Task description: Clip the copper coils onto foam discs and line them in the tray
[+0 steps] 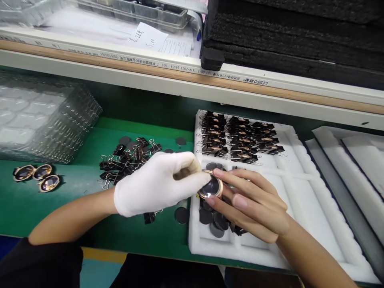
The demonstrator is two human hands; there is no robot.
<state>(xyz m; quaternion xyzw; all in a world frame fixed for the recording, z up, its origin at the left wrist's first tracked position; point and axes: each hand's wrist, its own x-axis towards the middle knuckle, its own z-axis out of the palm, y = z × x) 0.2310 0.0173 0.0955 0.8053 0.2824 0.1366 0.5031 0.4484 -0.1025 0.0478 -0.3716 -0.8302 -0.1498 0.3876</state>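
We saw both hands meet on one small thing: a gold-rimmed disc [211,188], round, with a dark shiny face. It lay exactly between them, to the right of the left hand [156,186] and to the left of the right hand [255,204]. It touched both, so neither was nearer. Being round, it had no long axis to speak of. What mattered was its tilt: the dark face was turned up and a little toward us.

The left hand, in a white glove, was closed on the disc's left edge in a pinch of thumb and fingertips. The right hand, bare, had its fingers stretched out leftwards, the forefinger over the top of the rim and another finger under it. We took that for a light grasp, though from this angle it may only have been steadying the piece.

The disc hung just above the near-left compartment of a white foam tray [300,192], over a heap of dark round blanks [213,224] lying loose in it. The compartment behind held rows of clipped pieces [240,138]. To the left, loose binder clips [126,164] lay scattered on the green mat [78,180], near the gloved hand. Well apart, further left, lay three more gold-rimmed pieces [37,176] in front of a stack of clear trays [45,120].
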